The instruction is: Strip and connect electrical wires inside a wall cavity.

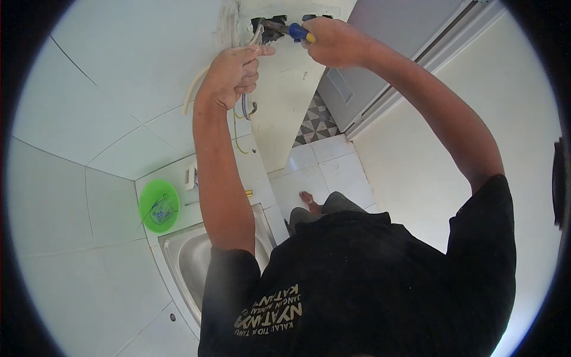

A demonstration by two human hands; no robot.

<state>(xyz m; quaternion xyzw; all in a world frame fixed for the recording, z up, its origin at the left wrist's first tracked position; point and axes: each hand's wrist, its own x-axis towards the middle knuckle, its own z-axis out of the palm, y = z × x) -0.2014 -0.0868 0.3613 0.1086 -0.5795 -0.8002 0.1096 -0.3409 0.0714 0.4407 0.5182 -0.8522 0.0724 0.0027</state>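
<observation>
Tiled wall [119, 89]: pliers [279, 28] horizontal, nose pointing left.

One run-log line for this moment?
left hand: grips wires | right hand: pliers at wall box

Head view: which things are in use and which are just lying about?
In use:
left hand gripping white and grey wires
right hand holding blue-handled pliers
dark wall box opening

Lying about:
green round plastic bowl
steel sink
</observation>
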